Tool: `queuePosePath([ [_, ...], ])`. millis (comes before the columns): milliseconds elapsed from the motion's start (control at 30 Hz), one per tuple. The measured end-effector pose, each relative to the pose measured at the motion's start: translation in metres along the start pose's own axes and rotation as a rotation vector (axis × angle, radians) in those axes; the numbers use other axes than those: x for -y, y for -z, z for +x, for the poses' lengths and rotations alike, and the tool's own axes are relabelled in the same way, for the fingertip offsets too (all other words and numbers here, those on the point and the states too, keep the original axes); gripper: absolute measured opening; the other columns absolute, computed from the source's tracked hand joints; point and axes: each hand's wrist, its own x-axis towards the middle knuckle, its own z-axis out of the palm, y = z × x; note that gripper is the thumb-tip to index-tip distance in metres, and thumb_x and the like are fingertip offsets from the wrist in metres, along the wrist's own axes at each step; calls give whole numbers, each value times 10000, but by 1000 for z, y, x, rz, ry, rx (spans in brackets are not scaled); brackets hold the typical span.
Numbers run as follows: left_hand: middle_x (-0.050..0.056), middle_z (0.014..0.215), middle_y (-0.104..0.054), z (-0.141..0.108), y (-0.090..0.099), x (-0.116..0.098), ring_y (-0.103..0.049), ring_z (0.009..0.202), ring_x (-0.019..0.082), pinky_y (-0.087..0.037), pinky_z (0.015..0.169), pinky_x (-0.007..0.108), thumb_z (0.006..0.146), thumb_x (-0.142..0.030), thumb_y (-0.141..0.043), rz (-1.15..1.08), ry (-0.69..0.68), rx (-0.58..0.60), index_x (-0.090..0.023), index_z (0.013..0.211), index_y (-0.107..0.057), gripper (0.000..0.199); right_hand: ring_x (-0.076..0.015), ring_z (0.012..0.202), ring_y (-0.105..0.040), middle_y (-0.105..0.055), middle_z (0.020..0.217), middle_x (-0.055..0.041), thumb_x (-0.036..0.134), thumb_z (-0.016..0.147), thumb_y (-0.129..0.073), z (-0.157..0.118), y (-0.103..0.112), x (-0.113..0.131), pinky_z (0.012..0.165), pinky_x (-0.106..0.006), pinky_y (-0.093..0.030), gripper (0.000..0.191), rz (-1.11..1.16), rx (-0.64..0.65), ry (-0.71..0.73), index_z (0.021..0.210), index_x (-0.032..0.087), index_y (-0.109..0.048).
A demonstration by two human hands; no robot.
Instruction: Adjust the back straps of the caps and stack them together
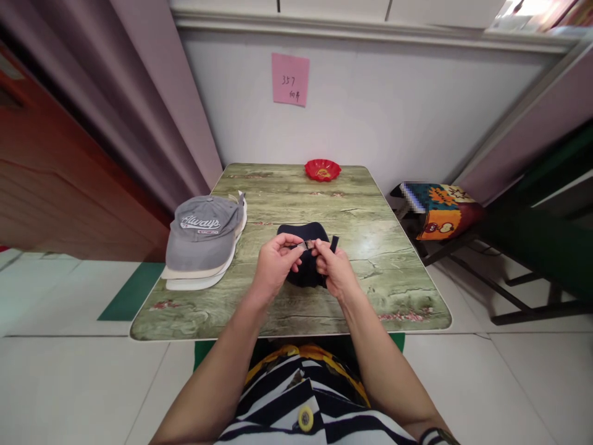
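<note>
A dark navy cap (pixel 303 275) lies on the table in front of me, partly covered by my hands. My left hand (pixel 277 259) pinches one side of a small metal buckle (pixel 306 245) at the cap's strap. From the other side, the fingers of my right hand (pixel 334 266) are closed on the dark strap (pixel 334 243), close against the buckle. The strap's free end sticks up above the right fingers. Over at the left, a grey cap (pixel 201 238) with white lettering rests on top of paler caps (pixel 199 283).
The wood-patterned table (pixel 370 222) stands against a white wall with a pink note (pixel 290 80). A red scalloped dish (pixel 323 170) sits at its back edge. On the right are a dark chair (pixel 532 247) and a colourful printed cloth (pixel 440 213).
</note>
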Motion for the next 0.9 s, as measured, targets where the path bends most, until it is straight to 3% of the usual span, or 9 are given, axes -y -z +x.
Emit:
queuePosePath([
  [167,-3,687,-631,-2,2,1,-551,474,80,-424,397,178,669,-278,-759,-28,-14,-9,-129,882,-625,293,-27,411,-198,-335,481,108,464,641,-812,-5,-5,-1,388,-195,-92,365,-97,24,-18,739,161,-634],
  [233,5,756,-639,-2,4,0,-572,500,78,-445,419,183,681,-247,-734,-51,-33,12,-135,898,-608,274,-36,423,-230,-375,488,100,444,623,-823,-6,-6,0,398,-201,-117,365,-130,-19,27,790,162,-662],
  [400,-26,673,-611,-3,7,0,-601,558,93,-512,548,204,718,-176,-677,2,-54,154,-150,999,-594,294,-66,495,-356,-517,580,48,432,657,-793,-9,-10,0,450,-219,-237,315,-234,-114,223,767,157,-684],
  [467,-24,699,-608,-4,7,3,-595,577,95,-514,556,207,720,-202,-711,63,-127,150,-164,1015,-609,315,-80,531,-405,-560,629,29,434,677,-776,-13,-12,0,477,-227,-282,304,-265,-127,266,760,158,-681],
  [567,3,807,-620,-7,7,7,-577,581,75,-486,535,192,751,-248,-728,255,-310,40,-175,950,-666,221,-91,557,-445,-589,680,13,456,705,-751,-20,-13,2,496,-231,-318,312,-311,-65,254,778,164,-670],
  [633,17,867,-629,-7,9,9,-581,587,68,-485,544,191,781,-250,-709,341,-396,-13,-180,934,-689,169,-86,553,-440,-603,727,10,479,734,-726,-23,-11,6,492,-228,-318,327,-349,-33,273,837,177,-657],
  [733,20,875,-636,-6,14,13,-598,613,82,-510,575,203,808,-255,-686,335,-411,-8,-190,1019,-683,220,-71,491,-357,-607,764,8,563,857,-538,-23,-4,11,445,-226,-253,378,-322,-46,312,890,195,-616],
  [800,17,845,-637,-5,18,16,-602,626,94,-520,589,210,819,-266,-674,321,-393,2,-190,1066,-664,258,-71,461,-295,-567,702,14,551,901,-427,-21,0,13,424,-232,-200,399,-268,-44,294,809,193,-578],
  [900,17,821,-641,-5,20,18,-606,642,104,-528,607,213,827,-267,-658,323,-381,7,-185,1077,-645,264,-71,464,-267,-439,600,48,443,843,-526,-21,2,13,425,-229,-182,303,-233,-49,257,670,200,-472],
])
